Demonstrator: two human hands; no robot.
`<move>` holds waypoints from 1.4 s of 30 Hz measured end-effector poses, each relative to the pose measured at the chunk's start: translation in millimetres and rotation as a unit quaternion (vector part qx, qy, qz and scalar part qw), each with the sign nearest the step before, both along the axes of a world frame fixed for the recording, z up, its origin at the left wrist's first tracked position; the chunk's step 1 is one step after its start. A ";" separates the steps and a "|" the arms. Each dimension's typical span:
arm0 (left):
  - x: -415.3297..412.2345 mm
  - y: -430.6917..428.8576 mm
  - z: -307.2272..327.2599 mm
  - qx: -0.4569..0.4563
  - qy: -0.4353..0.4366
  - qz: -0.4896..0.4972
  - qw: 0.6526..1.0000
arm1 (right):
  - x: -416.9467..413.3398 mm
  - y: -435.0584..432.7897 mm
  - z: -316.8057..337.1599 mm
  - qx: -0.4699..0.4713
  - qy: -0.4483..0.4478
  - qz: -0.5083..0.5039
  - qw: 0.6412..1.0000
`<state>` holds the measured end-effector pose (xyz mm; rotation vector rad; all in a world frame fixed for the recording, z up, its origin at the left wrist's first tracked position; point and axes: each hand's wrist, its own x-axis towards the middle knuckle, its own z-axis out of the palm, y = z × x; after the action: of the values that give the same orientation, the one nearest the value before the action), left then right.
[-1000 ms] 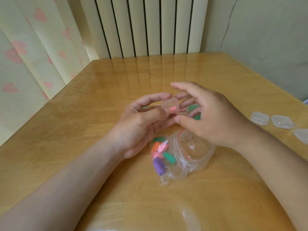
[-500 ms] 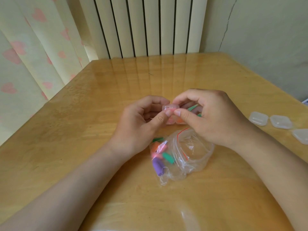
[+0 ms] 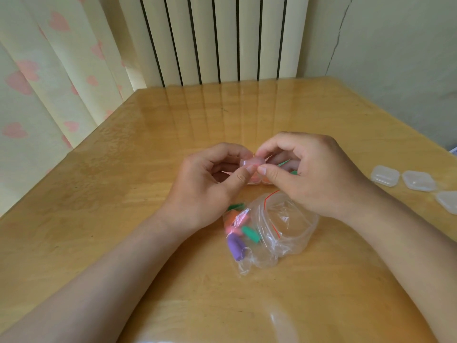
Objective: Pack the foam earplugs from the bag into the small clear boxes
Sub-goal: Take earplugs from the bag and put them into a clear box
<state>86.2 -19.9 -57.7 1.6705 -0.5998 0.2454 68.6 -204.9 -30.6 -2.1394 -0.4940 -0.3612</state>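
Note:
A small clear box (image 3: 252, 162) with something pink inside is pinched between both hands above the wooden table (image 3: 173, 125). My left hand (image 3: 210, 184) grips its left side with thumb and forefinger. My right hand (image 3: 314, 169) pinches its right side the same way. Just below them lies an open clear zip bag (image 3: 279, 229) holding several foam earplugs, among them a purple one (image 3: 236, 247), a green one (image 3: 250, 233) and orange-pink ones. Under the held box, other filled boxes (image 3: 259, 180) with pink and orange contents sit on the table, mostly hidden by my fingers.
Three empty clear boxes (image 3: 385, 175) lie in a row near the table's right edge. Green earplugs (image 3: 284, 164) peek out behind my right fingers. A radiator and a heart-patterned curtain stand behind the table; a wall is at right.
The box's lid was up a second ago; both hands have since curled in and pinched it down, and the box now looks closed between the fingertips.

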 end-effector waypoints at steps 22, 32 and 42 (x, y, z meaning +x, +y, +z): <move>29.7 40.2 10.3 0.085 -0.063 0.286 0.952 | 6.0 40.4 -17.0 -0.146 -0.027 0.055 0.987; 35.2 41.6 11.0 0.033 0.008 0.291 0.956 | 15.8 55.8 -26.4 -0.215 -0.087 0.072 0.970; 32.9 40.1 12.5 0.022 0.008 0.276 0.961 | 15.2 59.5 -27.0 -0.169 -0.028 0.049 0.984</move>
<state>119.1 20.2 -45.2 1.8555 -0.1131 0.6222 83.9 -145.4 -57.5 -2.4238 -0.7331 -0.2984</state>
